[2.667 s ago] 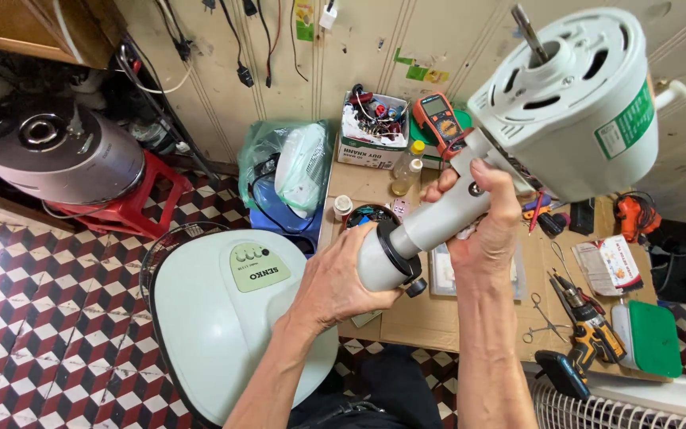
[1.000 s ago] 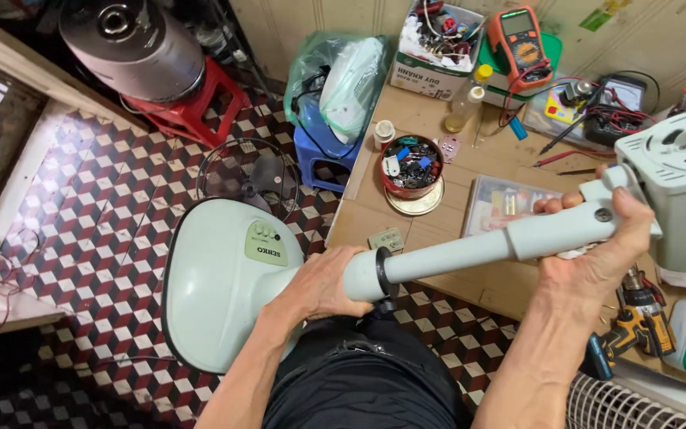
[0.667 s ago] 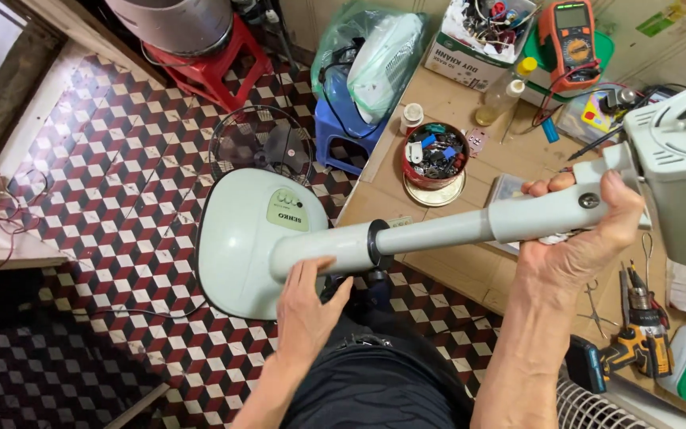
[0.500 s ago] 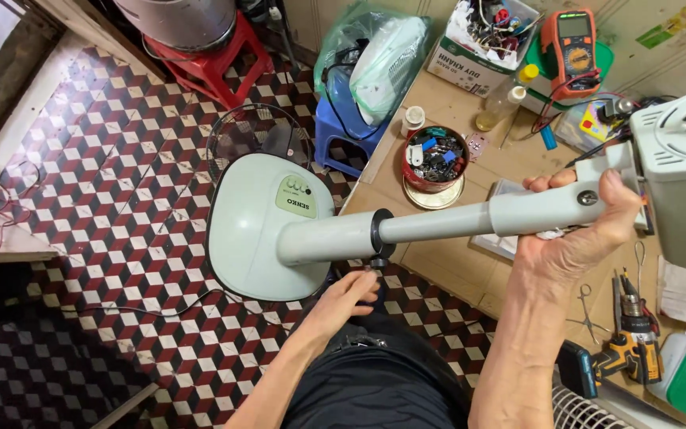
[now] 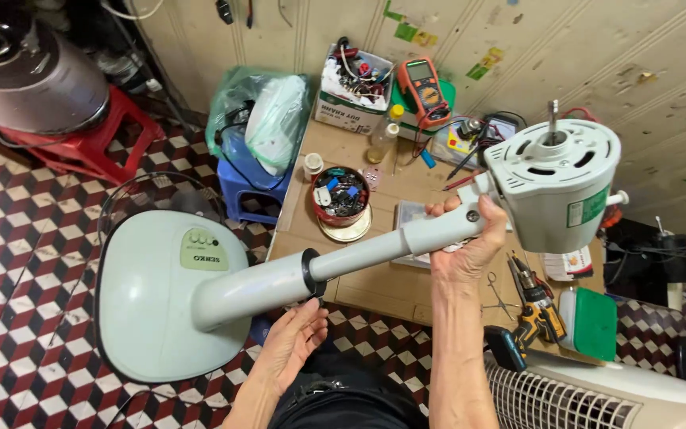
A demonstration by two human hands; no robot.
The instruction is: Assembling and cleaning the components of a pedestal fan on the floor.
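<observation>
Stand fan held up off the floor, its pole tilted over a cluttered surface.

The right hand (image 5: pixel 464 248) has its fingers wrapped around the upper end of the fan pole (image 5: pixel 375 253), just under the motor housing (image 5: pixel 553 184). The left hand (image 5: pixel 294 342) lies open below the black collar (image 5: pixel 310 272), fingers loosely spread and gripping nothing. The pole slants down to the pale green base (image 5: pixel 160 294) above the chequered floor (image 5: pixel 17 318). A round tin of small parts (image 5: pixel 341 199), a cordless drill (image 5: pixel 535 306) and a multimeter (image 5: pixel 425 89) lie on the surface (image 5: pixel 383 286).
</observation>
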